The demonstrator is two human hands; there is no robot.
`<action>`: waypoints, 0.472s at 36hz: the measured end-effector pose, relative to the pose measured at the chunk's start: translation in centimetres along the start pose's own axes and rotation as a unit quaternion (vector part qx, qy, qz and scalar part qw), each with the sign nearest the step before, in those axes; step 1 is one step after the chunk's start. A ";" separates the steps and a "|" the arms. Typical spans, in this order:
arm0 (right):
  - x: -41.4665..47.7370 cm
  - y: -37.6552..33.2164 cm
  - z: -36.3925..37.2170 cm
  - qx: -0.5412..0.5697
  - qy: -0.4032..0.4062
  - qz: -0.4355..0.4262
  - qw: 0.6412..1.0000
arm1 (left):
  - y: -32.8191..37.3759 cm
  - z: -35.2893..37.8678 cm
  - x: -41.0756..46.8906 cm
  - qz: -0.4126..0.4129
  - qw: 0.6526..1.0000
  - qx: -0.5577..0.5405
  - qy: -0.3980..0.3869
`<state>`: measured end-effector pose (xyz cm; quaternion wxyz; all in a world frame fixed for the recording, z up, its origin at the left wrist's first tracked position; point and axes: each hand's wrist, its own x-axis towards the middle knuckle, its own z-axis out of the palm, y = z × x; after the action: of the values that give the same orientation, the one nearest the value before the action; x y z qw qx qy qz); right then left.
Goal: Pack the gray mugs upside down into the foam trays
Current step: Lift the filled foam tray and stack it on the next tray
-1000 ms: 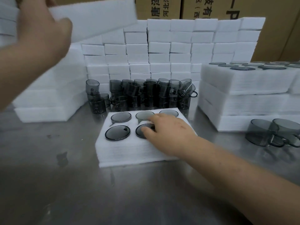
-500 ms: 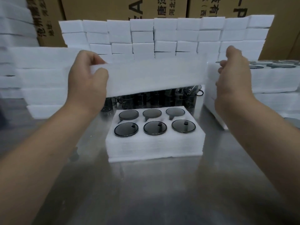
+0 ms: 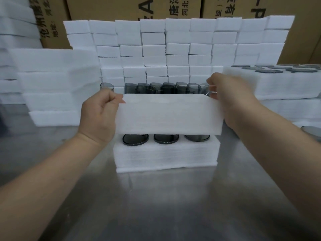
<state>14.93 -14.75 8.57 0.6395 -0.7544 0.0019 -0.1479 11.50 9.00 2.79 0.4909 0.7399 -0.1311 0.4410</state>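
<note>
Left hand [image 3: 99,117] clenched on the left edge of a foam sheet [image 3: 169,115], thumb pinching it against curled fingers. Right hand [image 3: 232,100] pinched the sheet's upper right corner; its fingertips were mostly hidden behind the hand.

Sheet hung stretched between both hands, tilted toward the camera, just above the foam tray [image 3: 165,157] and not yet touching it. Tray sat on the steel table [image 3: 156,206]. Three mugs [image 3: 166,138] showed in its near row, bottoms up, seated in their pockets. The far row was hidden by the sheet.

Step judged: tray loaded, cover going on. Next move likely calls for lowering the sheet flat and squaring its edges with the tray before letting go.

Beyond: loose mugs [image 3: 166,87] clustered behind the tray, a wall of foam blocks [image 3: 177,49] at the back, filled trays [image 3: 286,84] stacked at right.
</note>
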 end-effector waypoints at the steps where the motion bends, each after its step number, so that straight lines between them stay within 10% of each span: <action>1: -0.1 0.0 0.0 -0.011 -0.002 -0.009 1.000 | 0.0 0.0 0.0 0.003 1.000 -0.002 -0.001; 17: -0.6 0.3 0.5 -0.094 -0.029 -0.037 0.994 | -0.7 0.3 -0.1 0.030 0.998 -0.059 0.006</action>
<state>14.53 -14.22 8.08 0.5598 -0.8147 -0.0308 -0.1483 12.04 9.07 2.24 0.5211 0.7026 -0.1760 0.4515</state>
